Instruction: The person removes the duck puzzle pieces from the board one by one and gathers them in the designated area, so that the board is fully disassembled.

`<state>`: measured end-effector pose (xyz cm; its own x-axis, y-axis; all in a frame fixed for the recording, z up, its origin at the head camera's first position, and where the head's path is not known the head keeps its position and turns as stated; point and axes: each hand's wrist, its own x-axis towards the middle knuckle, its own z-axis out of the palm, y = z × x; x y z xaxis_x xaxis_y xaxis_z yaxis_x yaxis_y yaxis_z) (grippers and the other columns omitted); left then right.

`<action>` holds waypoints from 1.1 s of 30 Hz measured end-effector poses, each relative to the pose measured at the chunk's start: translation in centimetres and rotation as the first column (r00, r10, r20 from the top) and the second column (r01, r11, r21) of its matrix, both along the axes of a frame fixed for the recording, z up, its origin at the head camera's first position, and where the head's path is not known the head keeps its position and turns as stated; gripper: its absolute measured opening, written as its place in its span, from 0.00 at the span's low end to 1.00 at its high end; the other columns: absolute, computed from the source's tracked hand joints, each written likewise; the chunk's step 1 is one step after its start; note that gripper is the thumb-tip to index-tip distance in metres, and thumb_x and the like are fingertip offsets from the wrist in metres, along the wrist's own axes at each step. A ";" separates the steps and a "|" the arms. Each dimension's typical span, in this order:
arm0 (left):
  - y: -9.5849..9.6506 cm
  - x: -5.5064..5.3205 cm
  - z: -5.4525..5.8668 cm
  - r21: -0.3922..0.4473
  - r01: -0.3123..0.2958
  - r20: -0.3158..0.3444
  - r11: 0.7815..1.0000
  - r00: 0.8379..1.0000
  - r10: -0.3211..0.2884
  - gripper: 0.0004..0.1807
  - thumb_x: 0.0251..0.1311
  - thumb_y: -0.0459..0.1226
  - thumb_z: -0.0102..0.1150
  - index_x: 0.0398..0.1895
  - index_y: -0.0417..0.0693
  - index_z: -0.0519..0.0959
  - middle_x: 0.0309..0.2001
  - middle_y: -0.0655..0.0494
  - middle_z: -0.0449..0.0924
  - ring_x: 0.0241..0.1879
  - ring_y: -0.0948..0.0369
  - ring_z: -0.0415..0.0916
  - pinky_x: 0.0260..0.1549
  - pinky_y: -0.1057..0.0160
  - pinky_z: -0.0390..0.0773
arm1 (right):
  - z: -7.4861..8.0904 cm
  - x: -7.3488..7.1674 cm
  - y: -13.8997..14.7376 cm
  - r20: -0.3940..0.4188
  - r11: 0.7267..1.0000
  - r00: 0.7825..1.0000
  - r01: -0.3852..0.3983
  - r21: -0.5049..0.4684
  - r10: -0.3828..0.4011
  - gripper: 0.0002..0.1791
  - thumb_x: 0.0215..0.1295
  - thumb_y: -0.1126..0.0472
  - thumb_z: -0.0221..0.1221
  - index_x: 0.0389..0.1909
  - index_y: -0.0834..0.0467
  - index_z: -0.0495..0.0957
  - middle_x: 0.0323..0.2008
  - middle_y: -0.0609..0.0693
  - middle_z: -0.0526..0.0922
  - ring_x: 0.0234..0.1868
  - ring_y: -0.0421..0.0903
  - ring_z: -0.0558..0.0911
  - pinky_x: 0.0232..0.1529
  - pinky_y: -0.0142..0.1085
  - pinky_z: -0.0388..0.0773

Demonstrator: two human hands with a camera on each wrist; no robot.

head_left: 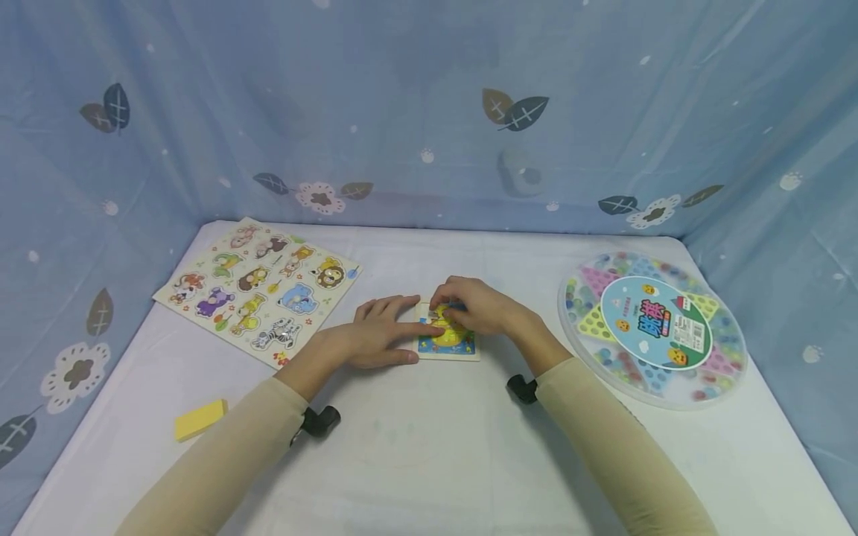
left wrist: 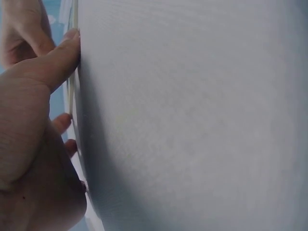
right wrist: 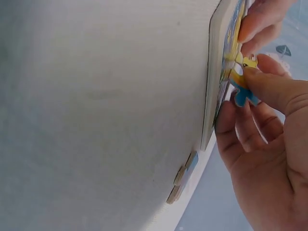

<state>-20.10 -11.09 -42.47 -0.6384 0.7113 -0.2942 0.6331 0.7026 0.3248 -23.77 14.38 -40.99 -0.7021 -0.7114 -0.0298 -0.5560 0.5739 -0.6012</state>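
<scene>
A small jigsaw puzzle board (head_left: 469, 351) with a yellow and blue picture lies flat on the white table. My left hand (head_left: 378, 336) rests at its left side, index finger stretched over the yellow picture and thumb near the front edge. In the right wrist view, my right hand (right wrist: 264, 139) pinches a yellow and blue jigsaw piece (right wrist: 244, 91) between thumb and fingers, tilted close over the board. Loose jigsaw pieces (right wrist: 184, 177) lie on the table beside the board. The left wrist view shows mostly tablecloth, with the left thumb (left wrist: 67, 55) at the board's edge.
An animal puzzle board (head_left: 261, 294) lies at the back left. A yellow block (head_left: 200, 420) sits at the front left. On the right stands a round, clear Chinese checkers box (head_left: 653, 327) with coloured marbles. Blue patterned curtains (head_left: 415, 97) enclose the table's back and sides.
</scene>
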 end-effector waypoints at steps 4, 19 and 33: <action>0.2 0.2 0.0 -0.003 -0.002 -0.001 1.000 1.000 0.002 0.31 0.74 0.61 0.47 0.78 0.85 0.57 0.84 0.49 0.34 0.81 0.41 0.36 0.69 0.30 0.48 | 0.1 0.1 0.1 -0.001 1.000 1.000 0.003 -0.009 -0.003 0.13 0.71 0.70 0.59 0.50 0.54 0.84 0.46 0.48 0.82 0.46 0.45 0.78 0.54 0.44 0.77; 0.2 0.2 0.1 -0.025 -0.008 -0.011 1.000 1.000 0.007 0.31 0.75 0.60 0.48 0.78 0.86 0.56 0.84 0.48 0.34 0.80 0.40 0.38 0.70 0.30 0.48 | 1.5 0.9 2.5 -0.012 0.998 1.000 0.012 -0.069 -0.013 0.13 0.73 0.68 0.59 0.55 0.58 0.82 0.47 0.50 0.84 0.45 0.48 0.84 0.43 0.40 0.81; 0.2 0.2 0.2 -0.016 -0.011 -0.011 1.000 1.000 0.011 0.31 0.74 0.60 0.49 0.78 0.86 0.57 0.84 0.48 0.35 0.80 0.40 0.38 0.70 0.31 0.47 | 2.4 2.3 6.2 0.060 0.990 0.995 0.082 -0.117 -0.076 0.15 0.73 0.68 0.60 0.57 0.59 0.81 0.45 0.51 0.83 0.35 0.52 0.86 0.35 0.38 0.83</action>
<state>-19.88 -10.86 -42.31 -0.6496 0.6994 -0.2979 0.6288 0.7146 0.3066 -21.51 20.60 -38.55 -0.7559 -0.6546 0.0110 -0.4755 0.5375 -0.6964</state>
